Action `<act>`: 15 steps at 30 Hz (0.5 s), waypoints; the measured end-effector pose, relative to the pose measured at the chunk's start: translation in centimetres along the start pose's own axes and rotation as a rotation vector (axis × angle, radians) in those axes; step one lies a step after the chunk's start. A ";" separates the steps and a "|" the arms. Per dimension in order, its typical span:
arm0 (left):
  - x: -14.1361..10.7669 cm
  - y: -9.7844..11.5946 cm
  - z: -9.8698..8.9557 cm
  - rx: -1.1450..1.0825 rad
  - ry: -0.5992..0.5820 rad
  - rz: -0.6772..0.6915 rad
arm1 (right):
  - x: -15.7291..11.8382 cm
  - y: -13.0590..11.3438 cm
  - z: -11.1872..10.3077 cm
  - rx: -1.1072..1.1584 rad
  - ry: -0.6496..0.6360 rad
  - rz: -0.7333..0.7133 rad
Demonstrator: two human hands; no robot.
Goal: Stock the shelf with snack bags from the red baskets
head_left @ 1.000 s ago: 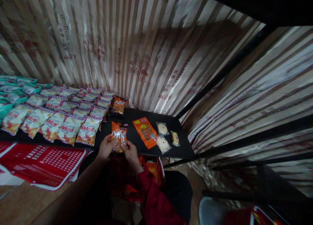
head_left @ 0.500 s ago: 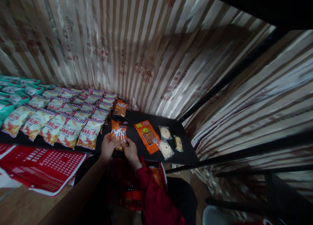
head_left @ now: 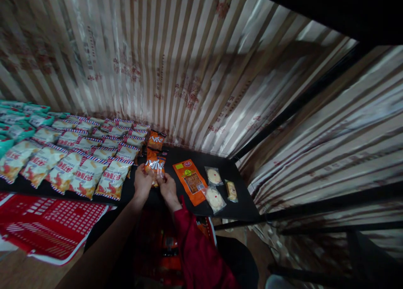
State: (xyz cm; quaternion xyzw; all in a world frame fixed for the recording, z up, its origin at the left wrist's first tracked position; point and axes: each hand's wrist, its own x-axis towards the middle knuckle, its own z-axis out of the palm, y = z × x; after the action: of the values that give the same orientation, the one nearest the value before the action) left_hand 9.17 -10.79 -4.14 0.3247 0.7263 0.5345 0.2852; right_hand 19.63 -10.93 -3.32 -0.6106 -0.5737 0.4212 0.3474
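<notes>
Between my two hands is an orange snack bag, lying face up on the black shelf. My left hand grips its lower left side, and my right hand pinches its lower right corner. Its top edge meets a second orange snack bag behind it, which leans near the striped sheeting. Left of my hands stand rows of white snack bags with red and blue striped edges. To the right lies a flat orange packet with a clear window.
Two round wrapped cakes and a small yellow packet lie at the shelf's right end. Green packs fill the far left. A red basket sits below the shelf's front edge. A black metal bar slants up at the right.
Both hands have pushed the orange snack bag farther back on the shelf, up against the one behind it. The camera view has shifted slightly.
</notes>
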 end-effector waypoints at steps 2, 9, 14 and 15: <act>0.6 0.4 0.4 0.019 -0.006 0.002 | 0.7 -0.2 0.1 0.004 0.020 -0.001; 2.5 3.4 1.2 0.182 -0.055 0.022 | 3.0 -0.9 0.3 -0.009 0.084 -0.004; 3.2 5.0 1.1 0.252 -0.058 0.081 | 4.5 -1.7 0.6 -0.052 0.097 -0.018; 3.3 5.1 1.1 0.254 -0.052 0.092 | 4.8 -1.7 0.8 -0.048 0.096 -0.017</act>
State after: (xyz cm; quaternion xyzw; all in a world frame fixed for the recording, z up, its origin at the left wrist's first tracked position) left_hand 8.83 -6.45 0.27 0.4049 0.7648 0.4423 0.2355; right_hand 18.15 -6.05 -2.63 -0.6335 -0.5715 0.3746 0.3630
